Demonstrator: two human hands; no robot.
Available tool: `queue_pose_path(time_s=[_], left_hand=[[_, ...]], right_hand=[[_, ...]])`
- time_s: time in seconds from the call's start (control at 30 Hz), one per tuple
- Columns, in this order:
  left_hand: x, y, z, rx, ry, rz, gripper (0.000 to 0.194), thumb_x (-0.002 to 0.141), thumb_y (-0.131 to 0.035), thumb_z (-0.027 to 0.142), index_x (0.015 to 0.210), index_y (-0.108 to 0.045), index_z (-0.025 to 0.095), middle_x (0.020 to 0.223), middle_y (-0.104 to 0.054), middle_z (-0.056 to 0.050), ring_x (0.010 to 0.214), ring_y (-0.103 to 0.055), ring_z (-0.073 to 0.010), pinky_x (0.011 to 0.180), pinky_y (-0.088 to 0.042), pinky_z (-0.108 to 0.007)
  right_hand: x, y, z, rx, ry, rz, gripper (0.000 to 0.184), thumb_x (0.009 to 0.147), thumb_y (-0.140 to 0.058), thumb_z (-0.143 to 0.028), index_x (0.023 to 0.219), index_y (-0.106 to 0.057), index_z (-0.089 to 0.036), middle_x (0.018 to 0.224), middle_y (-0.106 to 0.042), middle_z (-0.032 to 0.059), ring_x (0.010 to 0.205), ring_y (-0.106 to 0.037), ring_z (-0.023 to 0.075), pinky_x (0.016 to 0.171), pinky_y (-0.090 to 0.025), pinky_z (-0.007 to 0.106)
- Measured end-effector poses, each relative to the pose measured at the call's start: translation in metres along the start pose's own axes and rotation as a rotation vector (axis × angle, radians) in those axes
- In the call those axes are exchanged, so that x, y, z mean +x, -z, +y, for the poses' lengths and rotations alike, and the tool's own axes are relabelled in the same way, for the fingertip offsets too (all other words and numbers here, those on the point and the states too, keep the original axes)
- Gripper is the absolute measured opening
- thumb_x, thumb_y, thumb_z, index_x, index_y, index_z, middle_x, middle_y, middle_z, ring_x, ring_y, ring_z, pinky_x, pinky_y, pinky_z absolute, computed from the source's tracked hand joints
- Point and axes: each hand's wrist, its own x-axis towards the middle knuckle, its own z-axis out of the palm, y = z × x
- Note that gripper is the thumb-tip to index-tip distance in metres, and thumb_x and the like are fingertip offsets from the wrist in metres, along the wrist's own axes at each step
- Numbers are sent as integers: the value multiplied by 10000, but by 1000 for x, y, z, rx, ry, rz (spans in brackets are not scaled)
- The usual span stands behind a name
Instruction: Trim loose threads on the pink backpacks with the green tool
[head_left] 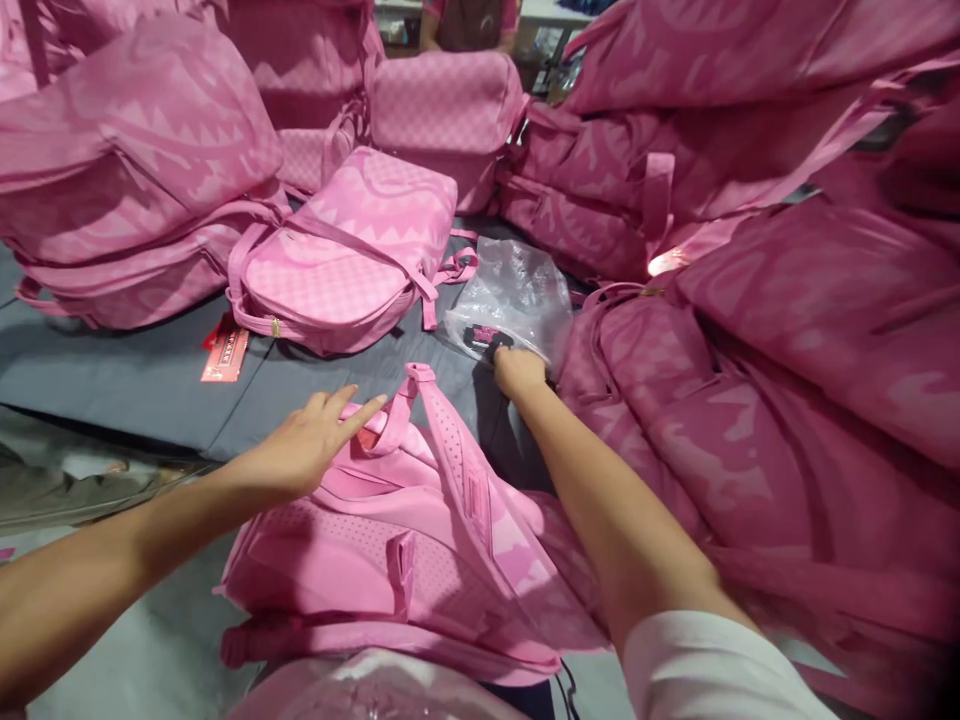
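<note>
A pink backpack (390, 560) lies back-side up on the grey table right in front of me, its straps pointing away. My left hand (311, 445) rests on its top edge near the carry loop, fingers stretched out and apart. My right hand (517, 372) reaches past the backpack to a clear plastic bag (514, 295) holding small dark and pink items. Its fingers are curled down onto the bag's near edge; what they grip is hidden under the hand.
Pink backpacks are piled all round: a stack at the left (142, 170), one lying flat in the middle (352, 255), a large heap on the right (787, 300). A red tag (225, 352) lies on the grey table (135, 380). Another person stands at the far edge (469, 22).
</note>
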Motion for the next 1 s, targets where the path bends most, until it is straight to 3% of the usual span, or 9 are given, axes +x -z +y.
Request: queue_pose_path(time_s=[0.2,0.37,0.47,0.57,0.63,0.73,0.77,0.87,1.0], left_hand=[[-1,-2,2,-11,12,-21,980,810,-429,-56,1642,-98,344,1675,-215,-179,1394,-439,-357,1004,-517,-468],[-1,-3,-8,-144,-13,39,939,832,-510,-2,1634,-167,346,1678,-231,-158,1456,-372,-372,1078,-461,-525],[-4,5,-6,-406,-33,134,736,860,-667,224,1549,-416,284,1619,-387,-127,1469,-370,-355,1181,-336,-589],[-9,13,11,-851,-9,501,552,902,-637,404,1407,-565,193,1395,-623,-130,1292,-568,-266,1143,-408,-490],[-15,16,25,-1231,-59,492,636,855,-680,428,1418,-520,177,1176,-715,-103,993,-689,-193,922,-541,-369],[-26,16,40,-1560,-172,207,533,753,-775,373,1208,-619,144,857,-711,-16,684,-645,-103,673,-509,-228],[-31,14,43,-1575,-159,226,409,741,-784,346,1067,-655,136,796,-690,3,661,-627,-88,656,-490,-208],[-44,7,45,-1484,-51,507,204,763,-758,297,838,-653,139,777,-685,11,699,-629,-84,689,-490,-202],[-58,-6,48,-1254,-57,658,104,826,-702,260,847,-701,159,796,-710,5,726,-647,-101,672,-495,-202]], right_hand=[[-20,-10,-11,115,46,124,328,943,-440,-74,1083,-733,-27,1061,-730,285,1100,-680,368,911,-499,443],[-56,19,-16,278,104,295,383,904,-455,-73,1153,-736,-150,1178,-746,153,1152,-677,265,966,-517,378],[-104,43,-30,554,393,563,360,866,-475,-71,1063,-747,-201,1334,-689,94,1296,-598,222,1110,-451,407],[-159,63,-48,871,792,719,271,850,-560,-106,983,-756,-236,1448,-614,81,1384,-526,262,1141,-425,501],[-188,72,-59,933,953,677,256,886,-562,-124,996,-757,-249,1497,-570,74,1404,-508,267,1134,-433,518],[-214,78,-69,928,1025,620,269,934,-552,-149,1093,-750,-238,1502,-560,108,1381,-537,267,1097,-475,499],[-218,79,-70,936,964,619,290,944,-558,-155,1163,-732,-232,1471,-588,125,1337,-579,260,1063,-506,474],[-223,77,-71,1035,689,533,333,956,-593,-200,1280,-671,-197,1234,-736,131,1064,-727,221,881,-588,366],[-225,70,-74,987,741,321,136,916,-612,-209,954,-738,-174,849,-775,51,738,-730,179,679,-557,267]])
